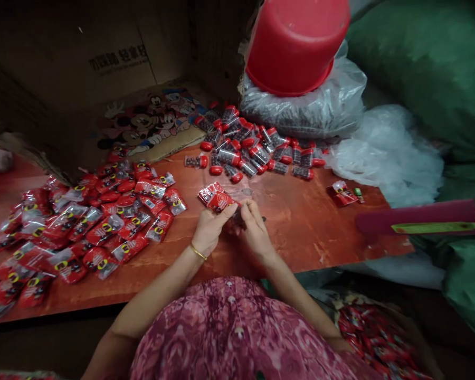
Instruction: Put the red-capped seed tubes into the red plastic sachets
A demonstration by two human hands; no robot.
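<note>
My left hand [210, 228], with a gold bangle at the wrist, pinches a red printed plastic packet [217, 197] over the table. Close against it, my right hand [254, 228] has its fingers closed at the packet's near end. Something dark shows between the hands, but the fingers hide most of it. Beyond them lies a heap of small clear tubes [259, 154] with red caps and dark beads inside. Left of my hands is a spread of filled red packets [103, 229], some with clear ends and a yellow-and-black mark.
A red tub [298, 45] sits upside down on a clear plastic bag [301, 113] of dark contents. Cardboard [114, 100] stands at the back left. A magenta tube-shaped object [419, 217] juts over the orange-red table [301, 232] from the right, near a loose red packet [342, 193].
</note>
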